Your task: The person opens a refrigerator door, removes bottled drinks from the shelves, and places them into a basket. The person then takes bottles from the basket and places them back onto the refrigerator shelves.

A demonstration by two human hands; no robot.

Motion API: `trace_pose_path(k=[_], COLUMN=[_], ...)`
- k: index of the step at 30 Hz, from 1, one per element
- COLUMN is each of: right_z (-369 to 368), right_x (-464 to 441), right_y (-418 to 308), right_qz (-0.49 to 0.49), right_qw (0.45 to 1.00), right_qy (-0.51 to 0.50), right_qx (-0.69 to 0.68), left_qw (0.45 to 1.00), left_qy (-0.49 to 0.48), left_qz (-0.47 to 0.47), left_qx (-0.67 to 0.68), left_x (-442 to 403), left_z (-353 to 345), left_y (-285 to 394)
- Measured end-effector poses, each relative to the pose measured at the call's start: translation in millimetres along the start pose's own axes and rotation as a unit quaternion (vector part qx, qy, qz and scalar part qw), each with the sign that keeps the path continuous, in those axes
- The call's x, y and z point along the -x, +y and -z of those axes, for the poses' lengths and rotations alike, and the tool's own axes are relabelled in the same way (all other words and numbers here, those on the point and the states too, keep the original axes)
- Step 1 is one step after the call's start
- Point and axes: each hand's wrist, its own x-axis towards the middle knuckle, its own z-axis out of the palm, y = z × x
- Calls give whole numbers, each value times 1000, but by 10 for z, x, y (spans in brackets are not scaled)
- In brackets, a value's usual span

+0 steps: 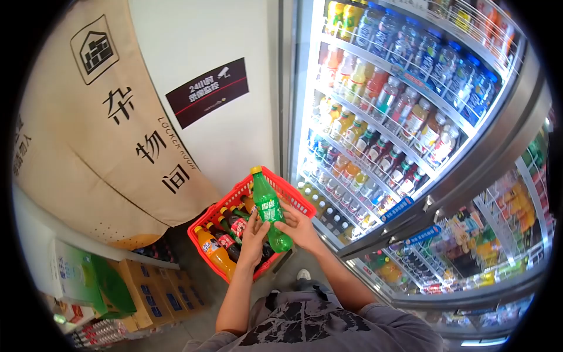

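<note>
A green soda bottle [269, 202] with a yellow cap is held tilted between both hands, above a red basket [299, 198]. My left hand [253, 236] grips its lower left side, fingers closed against it. On the other side, my right hand [298, 227] has its fingers and thumb on the bottle. Inside the basket lie an orange soda bottle [214, 251], dark cola bottles with red labels [237, 224] and a few bottles partly hidden by the green one and my hands.
To the right stands a lit drinks fridge [375, 123] with shelves of bottles and its glass door swung open. A beige curtain [99, 135] hangs at the left. Cardboard boxes [153, 293] and a green carton [108, 284] stand on the floor at lower left.
</note>
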Motion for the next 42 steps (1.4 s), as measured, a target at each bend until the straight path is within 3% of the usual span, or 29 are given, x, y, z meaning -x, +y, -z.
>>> trace_pose_path(k=[13,15,21,29,34,42], right_z=[360,461,992,1751,2432,2617], right_x=[1253,1420,1865,2514,2747,2072], right_y=[48,-46,-270,-602,-630,-711], right_qz=[69,76,121,161,138,148], right_qw=[978,970,950,928,841,713], right_qy=[197,230,286,318,488,604], right_qx=[-6,-16,44,112,186,323], left_qw=[976,968,955,927,931,925], left_qy=[-196,-239,-278,-364,-353,-364], left_qz=[93,69,79,96,88,104], left_qx=[-32,-22,-59,10,-13,-16], left_x=[302,349,381,403,487,497], left_z=[-671,-900,-1594,-2428,-2567,-2522], left_y=[-492,-585,-946,-1456,-1578,-1578])
